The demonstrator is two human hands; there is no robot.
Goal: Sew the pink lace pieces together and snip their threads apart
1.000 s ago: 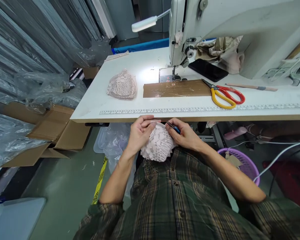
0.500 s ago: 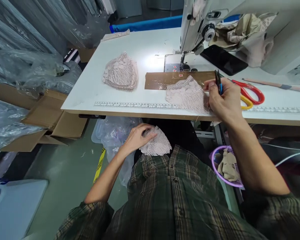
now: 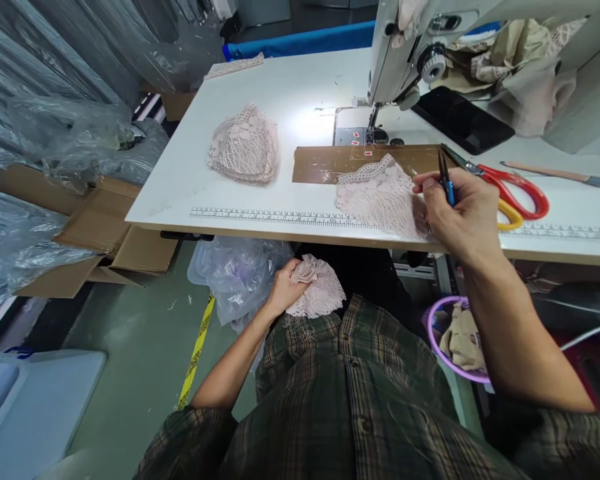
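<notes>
My left hand (image 3: 286, 288) is closed on a pale pink lace piece (image 3: 322, 291) in my lap, below the table edge. Small black and blue thread snips (image 3: 447, 179) are held in my right hand (image 3: 464, 212), blades pointing up. Its fingertips are beside the right edge of another lace piece (image 3: 377, 195), which lies partly over a brown strip (image 3: 316, 165) on the table. Farther left on the tabletop sits a stack of similar lace pieces (image 3: 244, 145).
A sewing machine (image 3: 397, 53) stands behind the strip, with a black phone (image 3: 463, 120) beside it. Red and yellow scissors (image 3: 517, 190) lie right of my right hand. A purple-rimmed basket (image 3: 433, 328) is below the table; cardboard boxes (image 3: 97, 217) are at left.
The fingers of my left hand have closed round the lap lace, which is now bunched up at its upper left. My right hand still holds the snips. The whole view has shifted slightly.
</notes>
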